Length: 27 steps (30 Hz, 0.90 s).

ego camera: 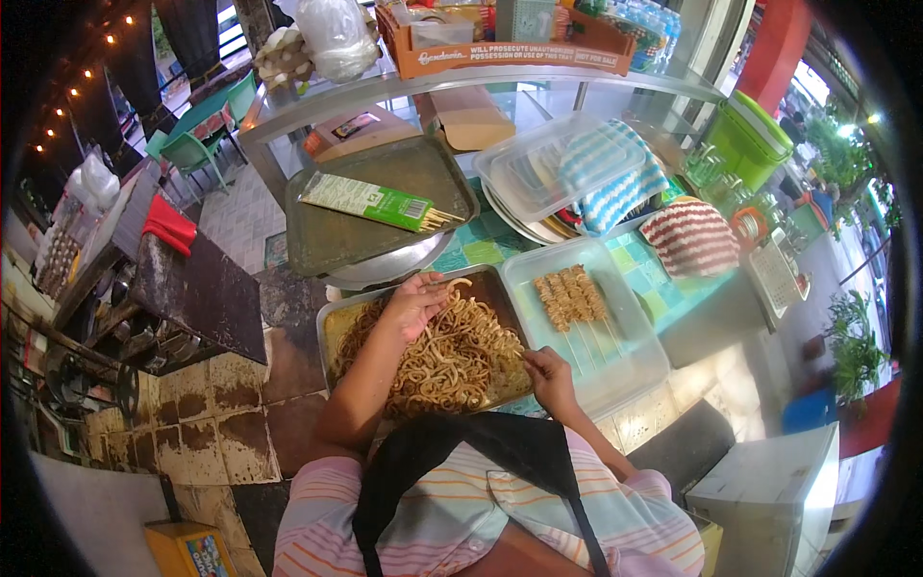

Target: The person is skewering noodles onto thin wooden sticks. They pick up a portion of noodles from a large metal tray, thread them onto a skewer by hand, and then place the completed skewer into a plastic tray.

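A metal tray [333, 306] before me holds a heap of brown, coiled strips of food [440, 360], likely intestines. Over its back part, my left hand [418, 306] pinches one pale strip [459, 282] between fingertips. At the tray's right edge my right hand [546, 373] grips the lower end of a skewer, whose threaded food [503, 339] lies above the heap. Just right of the tray, a translucent plastic container [627, 360] holds several loaded skewers [571, 297] side by side, their bare sticks pointing towards me.
Behind the metal tray, a dark serving tray [375, 162] bears a green-and-white pack of bamboo sticks [368, 200]. Stacked plates, a plastic lid [533, 173] and a blue-striped cloth [613, 177] stand at back right, near a red-striped cloth [690, 238]. A glass-sided counter [404, 86] runs behind.
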Tool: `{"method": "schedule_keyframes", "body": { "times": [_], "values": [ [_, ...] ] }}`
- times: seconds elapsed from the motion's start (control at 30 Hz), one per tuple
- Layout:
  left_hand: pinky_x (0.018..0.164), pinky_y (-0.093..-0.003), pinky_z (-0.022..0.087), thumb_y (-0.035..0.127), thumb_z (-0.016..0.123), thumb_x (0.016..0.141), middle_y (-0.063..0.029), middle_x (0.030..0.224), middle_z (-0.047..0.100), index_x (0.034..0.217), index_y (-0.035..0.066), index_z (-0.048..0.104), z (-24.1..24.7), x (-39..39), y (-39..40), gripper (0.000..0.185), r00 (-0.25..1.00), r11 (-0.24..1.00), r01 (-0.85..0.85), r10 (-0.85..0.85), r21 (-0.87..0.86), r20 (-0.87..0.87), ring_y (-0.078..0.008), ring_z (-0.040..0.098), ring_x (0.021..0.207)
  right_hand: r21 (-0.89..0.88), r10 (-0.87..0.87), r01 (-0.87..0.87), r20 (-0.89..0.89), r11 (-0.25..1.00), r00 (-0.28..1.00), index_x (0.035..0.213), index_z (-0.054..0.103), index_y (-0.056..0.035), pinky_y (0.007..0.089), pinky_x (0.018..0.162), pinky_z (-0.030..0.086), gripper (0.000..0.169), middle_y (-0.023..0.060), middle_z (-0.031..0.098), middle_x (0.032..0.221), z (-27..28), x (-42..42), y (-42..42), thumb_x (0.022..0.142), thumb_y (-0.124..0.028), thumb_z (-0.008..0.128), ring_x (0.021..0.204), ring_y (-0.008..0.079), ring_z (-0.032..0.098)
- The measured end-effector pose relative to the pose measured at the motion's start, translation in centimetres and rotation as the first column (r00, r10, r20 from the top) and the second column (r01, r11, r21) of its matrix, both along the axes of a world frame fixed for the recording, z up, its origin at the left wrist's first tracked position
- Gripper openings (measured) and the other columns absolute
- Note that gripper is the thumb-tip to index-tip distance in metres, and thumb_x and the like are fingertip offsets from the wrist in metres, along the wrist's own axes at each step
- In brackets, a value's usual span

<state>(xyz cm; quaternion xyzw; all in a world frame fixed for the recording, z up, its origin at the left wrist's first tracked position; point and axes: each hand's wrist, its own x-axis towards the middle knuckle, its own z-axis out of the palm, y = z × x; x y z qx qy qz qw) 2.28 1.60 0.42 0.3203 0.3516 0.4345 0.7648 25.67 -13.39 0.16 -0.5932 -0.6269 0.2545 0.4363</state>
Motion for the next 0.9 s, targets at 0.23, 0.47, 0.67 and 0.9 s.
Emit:
{"method": "schedule_keyframes", "body": {
  "times": [0.23, 0.47, 0.67, 0.9],
  "values": [
    [0.068, -0.0225, 0.047, -0.002, 0.059, 0.073, -0.0045, 0.089, 0.055, 0.099, 0.007, 0.049, 0.2, 0.3, 0.0, 0.029, 1.000, 1.000, 0.018, -0.018, -0.020, 0.008, -0.0124, 0.056, 0.077, 0.012, 0.003, -0.004, 0.053, 1.000, 0.999, 0.088, 0.058, -0.0002, 0.0275, 0.055, 0.038, 0.015, 0.0117, 0.047, 0.066, 0.6, 0.0, 0.0, 0.073, 0.001, 0.057, 0.058, 0.0221, 0.048],
    [0.065, -0.0222, 0.048, -0.003, 0.061, 0.072, -0.0076, 0.088, 0.056, 0.096, 0.005, 0.048, -0.4, 0.6, -0.3, 0.028, 0.998, 0.999, -0.037, 0.039, -0.032, 0.051, -0.0130, 0.056, 0.074, 0.013, 0.001, -0.002, 0.056, 1.000, 0.998, 0.086, 0.058, -0.0009, 0.0286, 0.055, 0.038, 0.014, 0.0117, 0.048, 0.066, 0.5, -0.2, 0.0, 0.072, 0.001, 0.057, 0.059, 0.0234, 0.049],
    [0.064, -0.0227, 0.047, -0.002, 0.060, 0.072, -0.0041, 0.084, 0.057, 0.093, 0.007, 0.048, 0.1, 0.7, -0.6, 0.026, 0.996, 0.996, -0.089, 0.089, 0.004, 0.009, -0.0117, 0.055, 0.074, -0.017, -0.012, 0.013, 0.063, 1.000, 0.998, 0.087, 0.059, -0.0016, 0.0288, 0.055, 0.039, 0.016, 0.0121, 0.048, 0.067, 0.7, -0.4, -0.1, 0.072, 0.001, 0.058, 0.060, 0.0242, 0.050],
    [0.063, -0.0210, 0.046, -0.004, 0.061, 0.069, -0.0097, 0.082, 0.060, 0.088, 0.004, 0.046, 1.1, 1.7, -1.6, 0.025, 0.970, 0.973, -0.214, 0.222, 0.086, -0.103, -0.0121, 0.057, 0.069, -0.023, -0.029, 0.031, 0.092, 0.999, 0.995, 0.088, 0.059, -0.0026, 0.0294, 0.055, 0.039, 0.017, 0.0123, 0.049, 0.067, 0.6, -0.6, -0.3, 0.072, 0.000, 0.058, 0.059, 0.0244, 0.050]
  ]
}}
